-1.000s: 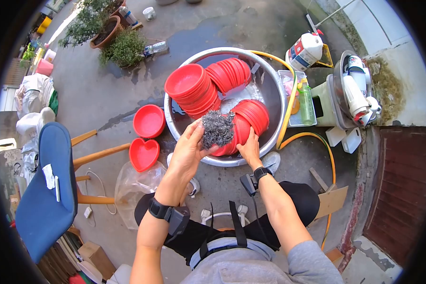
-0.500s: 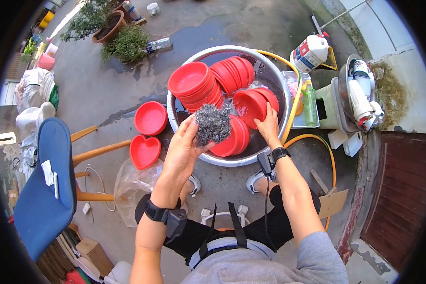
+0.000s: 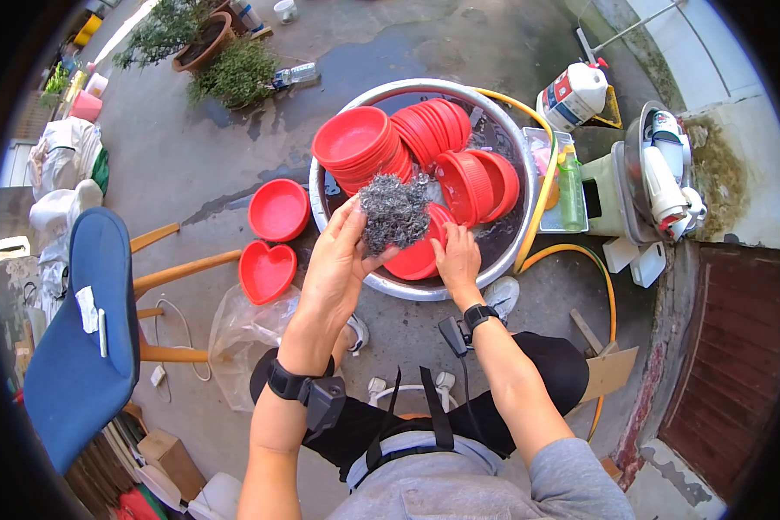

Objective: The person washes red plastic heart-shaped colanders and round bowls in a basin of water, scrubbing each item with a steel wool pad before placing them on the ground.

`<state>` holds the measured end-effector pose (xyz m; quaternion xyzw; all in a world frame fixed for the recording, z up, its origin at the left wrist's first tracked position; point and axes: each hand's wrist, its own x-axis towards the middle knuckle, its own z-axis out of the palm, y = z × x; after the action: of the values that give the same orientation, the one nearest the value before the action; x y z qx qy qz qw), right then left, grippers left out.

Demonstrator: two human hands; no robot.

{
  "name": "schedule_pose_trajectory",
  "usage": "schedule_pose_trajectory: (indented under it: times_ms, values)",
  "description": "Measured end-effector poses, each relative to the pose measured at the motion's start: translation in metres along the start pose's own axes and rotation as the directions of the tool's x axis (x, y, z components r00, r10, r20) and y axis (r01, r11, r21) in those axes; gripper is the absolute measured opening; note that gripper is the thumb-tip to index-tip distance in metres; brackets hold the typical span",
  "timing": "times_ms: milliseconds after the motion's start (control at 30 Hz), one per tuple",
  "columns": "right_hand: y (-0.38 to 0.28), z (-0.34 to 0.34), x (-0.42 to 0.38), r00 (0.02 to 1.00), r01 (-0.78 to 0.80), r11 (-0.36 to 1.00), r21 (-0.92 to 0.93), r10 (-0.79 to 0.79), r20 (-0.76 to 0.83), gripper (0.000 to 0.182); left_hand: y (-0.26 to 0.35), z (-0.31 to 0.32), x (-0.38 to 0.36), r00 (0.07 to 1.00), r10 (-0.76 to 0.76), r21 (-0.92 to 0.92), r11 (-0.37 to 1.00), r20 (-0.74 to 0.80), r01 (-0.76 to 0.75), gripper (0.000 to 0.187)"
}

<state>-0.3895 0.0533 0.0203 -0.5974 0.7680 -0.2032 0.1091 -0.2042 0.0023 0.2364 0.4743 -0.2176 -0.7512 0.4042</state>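
Observation:
A tangled grey steel wool scourer [image 3: 393,214] is gripped in my left hand [image 3: 341,264], held above the near side of a big metal basin [image 3: 407,292]. My right hand [image 3: 458,260] has its fingers closed on the edge of a red bowl [image 3: 412,262] in the near group, partly covered by the scourer and hand. Further in, the basin holds a tall stack of red bowls [image 3: 353,137], a leaning row of them [image 3: 432,130], and tilted red bowls [image 3: 465,186] on the right. Dark water shows between them.
Left of the basin lie a round red bowl [image 3: 278,211] and a heart-shaped one [image 3: 267,272], beside a blue chair [image 3: 82,338]. A yellow hose [image 3: 542,204] runs along the right rim, near a tray with a green bottle [image 3: 570,191] and a white jug [image 3: 572,94].
My right hand has left the right-hand bowls and moved down and left to the near group. Those right-hand bowls now stand tilted by themselves. My left hand still holds the scourer.

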Motion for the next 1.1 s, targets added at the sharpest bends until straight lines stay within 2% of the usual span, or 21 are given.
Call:
schedule_pose_trajectory:
  times_ms: [33, 67, 100, 167, 233, 433, 633, 833, 967, 1067, 1100]
  values:
    - [0.002, 0.007, -0.006, 0.982, -0.080, 0.996, 0.042, 0.072, 0.176, 0.039, -0.001, 0.000, 0.000, 1.000, 0.000, -0.001, 1.000, -0.003, 0.000, 0.034]
    - [0.008, 0.016, -0.010, 0.988, -0.115, 0.993, 0.041, 0.109, 0.113, 0.035, -0.002, 0.000, 0.000, 1.000, -0.001, 0.000, 1.000, -0.008, 0.001, 0.034]
    - [0.011, 0.020, -0.011, 0.988, -0.114, 0.992, 0.045, 0.108, 0.115, 0.035, -0.001, -0.001, 0.001, 1.000, 0.000, 0.002, 1.000, -0.012, 0.000, 0.034]
    - [0.021, 0.025, -0.011, 0.945, -0.214, 0.977, 0.001, 0.207, 0.254, 0.032, -0.001, -0.003, 0.001, 1.000, 0.000, 0.001, 1.000, -0.016, 0.000, 0.034]
    - [0.029, 0.023, -0.005, 0.969, -0.153, 0.988, 0.013, 0.147, 0.200, 0.031, 0.000, -0.004, 0.002, 1.000, 0.000, -0.005, 1.000, -0.017, 0.000, 0.034]
    - [0.055, 0.007, 0.016, 0.960, -0.201, 0.975, -0.097, 0.215, 0.181, 0.029, 0.004, 0.000, -0.001, 0.997, 0.015, -0.006, 1.000, -0.076, -0.015, 0.031]
    - [0.052, -0.021, 0.035, 0.948, -0.227, 0.951, -0.209, 0.265, 0.176, 0.025, 0.005, 0.004, -0.002, 0.999, -0.002, 0.012, 1.000, -0.032, 0.002, 0.030]
    - [0.030, -0.050, 0.056, 0.934, -0.240, 0.965, -0.104, 0.259, 0.246, 0.027, -0.001, 0.000, 0.001, 1.000, 0.004, 0.021, 1.000, -0.018, -0.003, 0.034]
    - [0.003, -0.068, 0.069, 0.936, -0.228, 0.969, -0.092, 0.245, 0.254, 0.028, 0.000, 0.002, 0.002, 1.000, 0.016, -0.004, 1.000, -0.027, -0.016, 0.035]
    - [-0.007, -0.071, 0.070, 0.961, -0.190, 0.981, -0.028, 0.191, 0.198, 0.026, 0.002, 0.003, 0.001, 0.999, 0.021, -0.024, 0.999, -0.026, -0.021, 0.036]
    - [-0.012, -0.071, 0.067, 0.955, -0.184, 0.983, -0.006, 0.180, 0.237, 0.026, 0.002, 0.003, 0.001, 0.999, 0.025, -0.034, 0.999, -0.022, -0.025, 0.037]
